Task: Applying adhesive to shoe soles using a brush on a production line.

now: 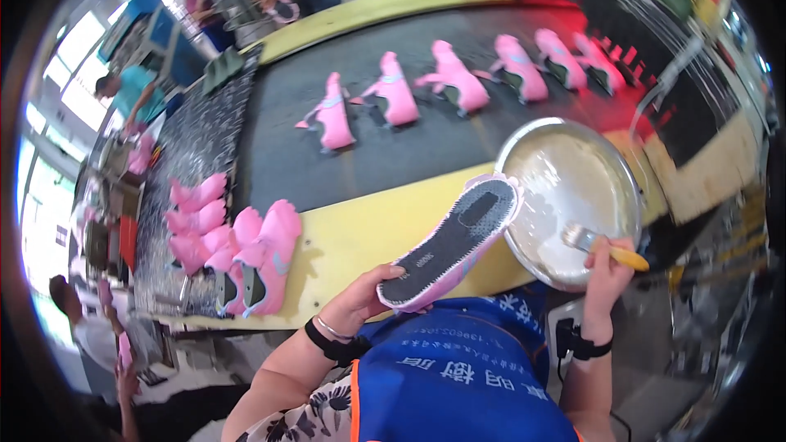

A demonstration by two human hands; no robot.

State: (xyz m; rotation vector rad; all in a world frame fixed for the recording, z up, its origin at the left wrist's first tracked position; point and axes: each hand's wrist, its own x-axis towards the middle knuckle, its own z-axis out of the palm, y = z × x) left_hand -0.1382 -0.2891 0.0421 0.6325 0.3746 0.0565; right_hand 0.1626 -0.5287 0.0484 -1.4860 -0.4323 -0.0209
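1. Blue apron [458,393], cut off below.
2. My left hand [367,295], partly hidden, grips a pink shoe upper [449,247], sole up, beside the basin [550,124].
3. My right hand [610,266] clasps a brush [584,239] there; bristle contact is unclear.
4. Red light [544,0] obscures the rightmost uppers [600,67].

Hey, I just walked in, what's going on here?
The person's left hand holds a pink shoe upper, dark underside up. The right hand grips a brush, bristles over a metal bowl coated with something whitish. Beyond, six pink uppers form a row on a dark surface; more pink pieces are grouped to the left.
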